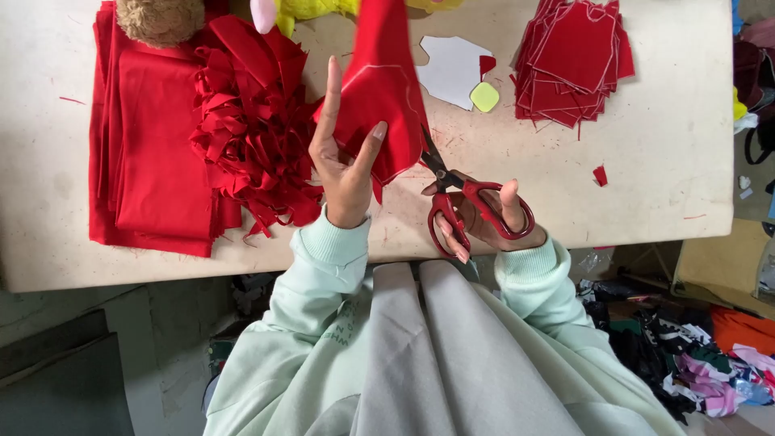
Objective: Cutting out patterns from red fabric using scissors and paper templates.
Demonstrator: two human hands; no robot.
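My left hand (343, 153) pinches a piece of red fabric (379, 89) with a faint chalk outline and holds it up over the table (662, 161). My right hand (484, 222) grips red-handled scissors (460, 198) with its fingers through the loops. The dark blades sit at the right edge of the fabric, low down. Both sleeves are pale mint green.
Folded red cloth (153, 137) lies at the left, with a heap of red offcuts (250, 129) beside it. A stack of cut red pieces (573, 60) sits at the back right, near a white paper template (452, 69) and a yellow-green chalk (484, 97). Plush toys sit at the back. Mixed fabric scraps (694, 355) cover the floor at the right.
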